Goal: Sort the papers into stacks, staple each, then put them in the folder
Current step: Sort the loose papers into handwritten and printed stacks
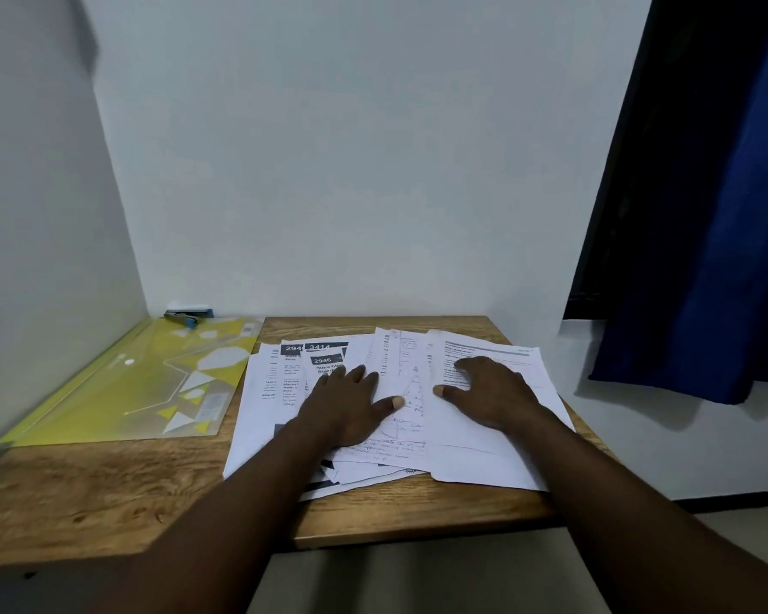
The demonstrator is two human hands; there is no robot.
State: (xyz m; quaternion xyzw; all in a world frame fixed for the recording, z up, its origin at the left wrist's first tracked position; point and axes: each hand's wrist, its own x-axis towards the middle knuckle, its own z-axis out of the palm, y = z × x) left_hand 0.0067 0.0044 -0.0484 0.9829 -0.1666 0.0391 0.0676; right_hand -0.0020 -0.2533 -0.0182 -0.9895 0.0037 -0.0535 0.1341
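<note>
Under both hands: loose, overlapping papers [258, 414] on wooden table [107, 489], unsorted, no staples visible.

Left hand [351, 405]: palm down, fingers straight and close together, thumb splayed toward the right hand. Pressing flat on the heap, not gripping anything. Printed sheets headed 2946 / 3414 lie just past its fingertips; a handwritten sheet shows at its wrist side.

Right hand [493, 392]: palm down, fingers spread, thumb pointing toward the left hand. Flat on a printed sheet at the top of the pile.

Yellow translucent folder [143, 383]: flat on the table, left of the left hand, just beside the papers' edge. Stapler [187, 315]: farther left and beyond, at the folder's far edge by the wall [351, 148].

Blue curtain [706, 214] hangs well right of the right hand.
</note>
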